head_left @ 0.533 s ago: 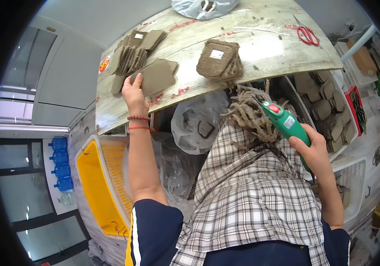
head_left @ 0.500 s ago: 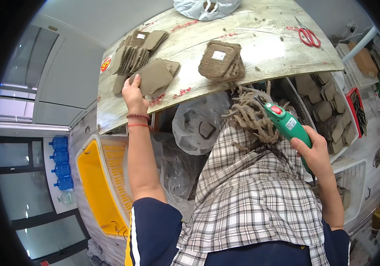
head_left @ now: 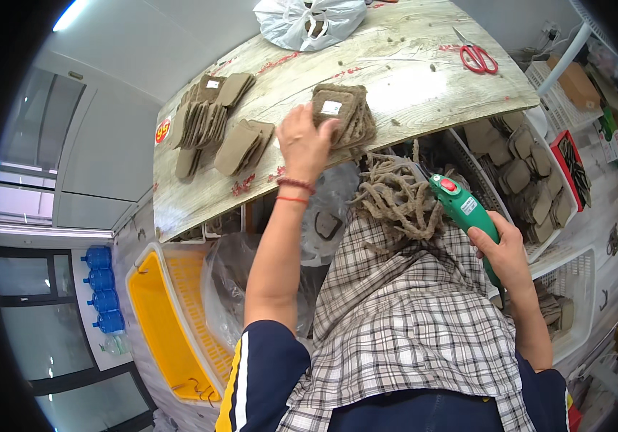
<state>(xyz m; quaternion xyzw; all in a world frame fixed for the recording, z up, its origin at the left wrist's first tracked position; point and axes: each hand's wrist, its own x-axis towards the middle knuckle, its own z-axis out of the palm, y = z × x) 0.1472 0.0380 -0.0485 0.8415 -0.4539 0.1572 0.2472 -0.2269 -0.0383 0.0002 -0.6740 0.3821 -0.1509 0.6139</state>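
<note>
My left hand (head_left: pixel 305 138) is at the left side of a stack of fuzzy brown pads (head_left: pixel 361 124) with a small white label on top. Its fingers are stretched and the thumb lies apart, reaching the stack's near edge; it holds nothing. My right hand (head_left: pixel 502 248) is wrapped round green electric clippers (head_left: pixel 467 209) with a red switch. Their head points at a heap of cut brown fuzzy strips (head_left: pixel 399 194) on my checked apron (head_left: pixel 410 324). Left of the left hand lies a small pile of smooth brown pads (head_left: pixel 239 149), with more stacked pads (head_left: pixel 201 124) beyond it.
Red-handled scissors (head_left: pixel 479 59) and a white plastic bag (head_left: pixel 309 25) lie toward the table's (head_left: pixel 410 86) far side. A white crate of pads (head_left: pixel 518 165) stands right, a yellow basket (head_left: pixel 158 324) left. Clear plastic bags (head_left: pixel 233 273) hang below the table edge.
My left hand has let go of the smooth pad at the left pile and moved right to the fuzzy stack. The right hand still holds the clippers over my lap.
</note>
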